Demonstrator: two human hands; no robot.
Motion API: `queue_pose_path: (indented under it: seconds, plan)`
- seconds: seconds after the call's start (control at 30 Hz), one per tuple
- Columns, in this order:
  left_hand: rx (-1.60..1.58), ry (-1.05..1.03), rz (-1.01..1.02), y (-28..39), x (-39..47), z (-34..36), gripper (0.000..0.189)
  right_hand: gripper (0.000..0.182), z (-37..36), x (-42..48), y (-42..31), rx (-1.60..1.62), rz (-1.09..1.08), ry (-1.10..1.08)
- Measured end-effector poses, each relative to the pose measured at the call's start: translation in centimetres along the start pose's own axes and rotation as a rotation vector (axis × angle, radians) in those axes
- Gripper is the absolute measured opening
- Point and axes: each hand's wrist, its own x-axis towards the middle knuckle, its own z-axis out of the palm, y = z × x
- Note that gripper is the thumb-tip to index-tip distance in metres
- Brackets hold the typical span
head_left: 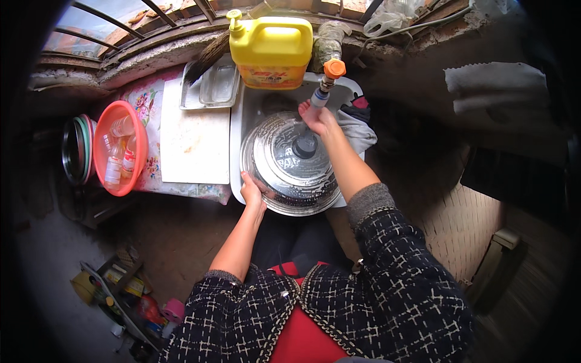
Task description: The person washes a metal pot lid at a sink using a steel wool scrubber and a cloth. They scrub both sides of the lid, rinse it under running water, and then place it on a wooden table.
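Note:
A large domed metal pot lid [290, 174] with a black knob [304, 146] lies over the white sink [236, 149], wet and streaked with what looks like suds. My left hand [253, 194] grips its lower left rim. Under the spout of the tap [320, 97], which has an orange handle [335, 68], my right hand [315, 117] is raised above the far part of the lid, palm partly up and fingers beside the nozzle. Whether those fingers touch the nozzle, I cannot tell. A grey cloth [356, 131] hangs over the sink's right edge.
Behind the sink stands a yellow plastic jug [272, 54] with a pump top. To the left are a white board [195, 149], clear trays [219, 86], a dark brush [206, 59] and an orange-pink basin [144, 149] holding plastic bottles [113, 169]. A barred window runs along the back.

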Motion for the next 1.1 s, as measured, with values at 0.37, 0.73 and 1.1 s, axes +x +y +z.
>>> queue_pose_path:
  seconds: [0.37, 0.73, 1.1]
  plan:
    - [-0.14, -0.038, 0.01, 3.9, -2.0, 3.8, 0.063, 0.034, 0.5, -9.7, -1.8, -1.256, -0.31, -0.082]
    - [-0.104, -0.151, 0.061, 2.3, 2.8, 3.5, 0.071, 0.067, 1.3, -14.6, 2.5, -1.918, -0.919, -0.153]
    - [-0.093, -0.223, -0.037, -0.4, 6.4, 2.9, 0.059, 0.056, 3.3, -16.7, 5.7, -1.99, -0.888, 0.106]
